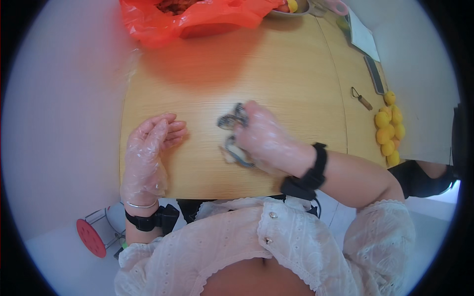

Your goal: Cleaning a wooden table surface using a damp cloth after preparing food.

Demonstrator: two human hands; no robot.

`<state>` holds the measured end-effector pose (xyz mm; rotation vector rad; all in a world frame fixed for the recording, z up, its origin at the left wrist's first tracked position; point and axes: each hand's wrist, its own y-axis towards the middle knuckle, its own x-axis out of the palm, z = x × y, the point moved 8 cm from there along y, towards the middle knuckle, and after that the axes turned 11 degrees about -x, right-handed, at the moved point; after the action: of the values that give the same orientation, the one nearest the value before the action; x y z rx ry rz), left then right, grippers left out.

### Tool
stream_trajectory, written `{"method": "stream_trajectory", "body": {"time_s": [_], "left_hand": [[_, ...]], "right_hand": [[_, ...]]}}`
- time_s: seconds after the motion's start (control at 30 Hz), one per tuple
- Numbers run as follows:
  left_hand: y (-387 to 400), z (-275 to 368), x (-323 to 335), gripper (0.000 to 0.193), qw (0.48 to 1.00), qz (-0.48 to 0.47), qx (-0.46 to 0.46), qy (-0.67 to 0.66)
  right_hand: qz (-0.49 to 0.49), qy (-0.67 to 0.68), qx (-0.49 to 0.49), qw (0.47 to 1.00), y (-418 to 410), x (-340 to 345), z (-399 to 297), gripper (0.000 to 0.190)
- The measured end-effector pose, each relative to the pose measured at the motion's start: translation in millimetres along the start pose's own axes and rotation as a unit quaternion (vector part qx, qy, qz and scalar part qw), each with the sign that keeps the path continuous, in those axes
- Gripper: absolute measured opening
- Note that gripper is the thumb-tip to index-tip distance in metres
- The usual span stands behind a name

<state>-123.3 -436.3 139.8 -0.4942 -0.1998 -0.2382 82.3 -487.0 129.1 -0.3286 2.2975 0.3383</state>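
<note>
My right hand [264, 142], in a clear plastic glove, grips a bunched black, grey and white patterned cloth [227, 121] over the wooden table [196, 159]. Folds of it stick out past the fingers to the left, and a pale part with a blue-grey edge hangs below the hand. Motion blurs it, and the palm hides its middle. At the table's left side is my left hand [153, 144], gloved the same way. Its fingers are loosely bent and point right, holding nothing. A gap of bare wood separates it from the cloth.
A red plastic bag [207, 18] with brown contents lies at the far edge, beside a metal bowl [292, 14]. Along the right are a white sheet [363, 35], a smartphone [374, 75], a wooden-handled wire-loop tool [362, 99] and several yellow fruits [387, 131]. A red-topped stool [90, 238] stands lower left.
</note>
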Motion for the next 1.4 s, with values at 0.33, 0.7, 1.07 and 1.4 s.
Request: {"method": "stream_trajectory", "body": {"time_s": [0.33,0.7,1.07,1.4], "left_hand": [[1,-6,-29,0.035,0.997,0.073,-0.013,-0.016],[4,-10,-35,0.033,0.996,0.088,-0.02,0.0],[1,-4,-39,0.034,0.989,0.145,-0.01,-0.021],[-13,7,-21,0.043,0.978,0.121,0.03,0.167]], "right_hand": [[0.017,0.305,0.235,0.923,76,-46,55,0.035],[0.081,-0.452,0.164,0.873,19,-216,241,0.02],[-0.105,-0.061,-0.104,0.987,117,44,-20,0.017],[0.008,0.322,0.186,0.928,66,-45,70,0.036]]}}
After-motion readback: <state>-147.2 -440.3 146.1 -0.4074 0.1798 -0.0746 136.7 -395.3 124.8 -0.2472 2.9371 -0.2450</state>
